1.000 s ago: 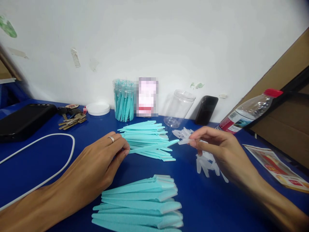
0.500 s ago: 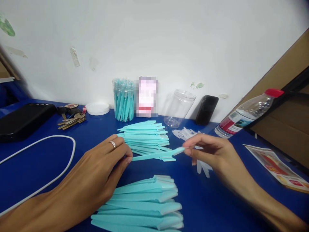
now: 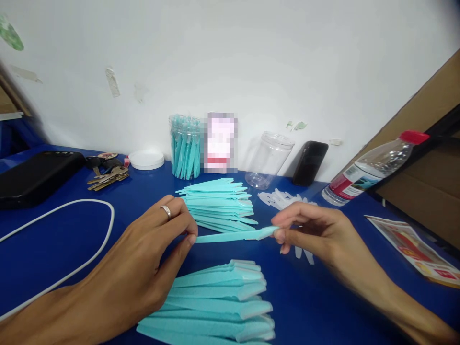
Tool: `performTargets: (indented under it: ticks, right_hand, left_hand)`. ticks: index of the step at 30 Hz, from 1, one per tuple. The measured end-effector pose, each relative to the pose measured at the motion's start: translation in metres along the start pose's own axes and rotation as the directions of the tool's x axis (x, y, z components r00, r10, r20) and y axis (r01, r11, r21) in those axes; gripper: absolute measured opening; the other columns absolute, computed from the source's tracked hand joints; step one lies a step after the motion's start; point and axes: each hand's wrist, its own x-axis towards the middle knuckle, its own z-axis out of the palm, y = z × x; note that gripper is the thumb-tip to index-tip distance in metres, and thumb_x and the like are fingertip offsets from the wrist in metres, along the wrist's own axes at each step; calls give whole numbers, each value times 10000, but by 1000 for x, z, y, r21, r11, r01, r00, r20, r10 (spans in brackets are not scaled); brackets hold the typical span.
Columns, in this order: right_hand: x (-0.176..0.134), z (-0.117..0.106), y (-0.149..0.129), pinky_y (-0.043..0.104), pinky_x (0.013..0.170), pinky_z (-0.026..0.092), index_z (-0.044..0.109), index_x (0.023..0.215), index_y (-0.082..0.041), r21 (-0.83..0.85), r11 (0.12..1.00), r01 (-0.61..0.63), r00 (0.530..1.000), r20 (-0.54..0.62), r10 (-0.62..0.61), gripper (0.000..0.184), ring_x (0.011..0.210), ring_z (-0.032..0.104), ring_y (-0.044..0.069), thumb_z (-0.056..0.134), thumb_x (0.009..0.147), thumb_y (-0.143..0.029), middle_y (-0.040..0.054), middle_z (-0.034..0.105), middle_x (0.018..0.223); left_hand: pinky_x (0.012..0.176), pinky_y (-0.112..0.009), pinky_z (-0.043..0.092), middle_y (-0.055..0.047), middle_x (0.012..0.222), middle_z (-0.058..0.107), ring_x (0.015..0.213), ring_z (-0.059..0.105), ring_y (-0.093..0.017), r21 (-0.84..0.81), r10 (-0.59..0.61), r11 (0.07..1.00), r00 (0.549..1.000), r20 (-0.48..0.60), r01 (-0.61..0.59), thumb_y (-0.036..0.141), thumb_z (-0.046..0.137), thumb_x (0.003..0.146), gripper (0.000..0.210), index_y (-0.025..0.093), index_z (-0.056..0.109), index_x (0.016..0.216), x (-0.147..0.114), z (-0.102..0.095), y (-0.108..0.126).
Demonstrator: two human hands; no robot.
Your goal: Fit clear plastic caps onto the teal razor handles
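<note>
A slim turquoise eyebrow razor (image 3: 223,237) stretches nearly level between my two hands. My left hand (image 3: 154,254), with a ring on one finger, pinches the handle end. At the blade end, my right hand (image 3: 312,235) is closed with thumb and fingers on the tip; whether a clear cap covers the blade there I cannot tell. Behind the held razor lies a pile of similar razors (image 3: 219,203). A nearer pile of razors (image 3: 223,302), with pale covered ends pointing right, lies below my hands. Translucent white caps (image 3: 278,197) are scattered behind my right hand, partly hidden by it.
Against the wall stand a clear jar full of razors (image 3: 186,148), a blurred-out upright card (image 3: 221,143), a clear jar (image 3: 268,160) and a black phone (image 3: 311,163). A water bottle (image 3: 373,167) leans right. Left are a white lid (image 3: 146,159), keys (image 3: 109,178), a black case (image 3: 39,177) and a white cable (image 3: 104,239).
The razor's blade end and the piece in my right fingers were angled apart; now they form one line. My right hand has dropped slightly. My left hand keeps its pinch.
</note>
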Motion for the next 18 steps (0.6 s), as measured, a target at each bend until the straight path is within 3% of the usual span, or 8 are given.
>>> performTargets:
  ticks: [5, 10, 16, 18]
  right_hand:
    - [-5, 1, -7, 207, 523, 509, 746, 744, -199, -14, 989, -148, 968, 204, 148, 190, 545, 653, 120, 926, 763, -260, -23, 710, 640]
    - [-10, 7, -5, 198, 517, 468, 711, 757, -184, -80, 965, -249, 912, 316, 261, 232, 542, 600, 97, 921, 762, -282, -27, 701, 675]
    - [-12, 12, 0, 194, 516, 479, 677, 787, -181, -103, 940, -326, 856, 389, 340, 255, 558, 561, 98, 883, 801, -331, -23, 683, 667]
    - [-13, 12, 0, 191, 520, 483, 665, 791, -183, -113, 935, -337, 843, 405, 353, 255, 571, 563, 99, 866, 820, -338, -22, 682, 676]
  left_hand:
    - [582, -282, 464, 26, 757, 586, 663, 554, -156, -129, -19, 991, 984, 175, 42, 155, 435, 991, 241, 244, 519, 783, 2, -9, -5]
    - [736, -302, 555, 22, 748, 627, 681, 592, -177, -150, 85, 988, 931, 356, -33, 121, 470, 910, 214, 260, 537, 761, 7, -24, -7]
    - [816, -310, 588, -1, 760, 673, 718, 634, -218, -188, 115, 981, 916, 385, -44, 160, 573, 899, 180, 294, 638, 798, 7, -28, -11]
    - [830, -311, 593, -2, 739, 667, 719, 637, -223, -122, 101, 990, 940, 327, -64, 199, 593, 898, 166, 300, 645, 777, 4, -26, -12]
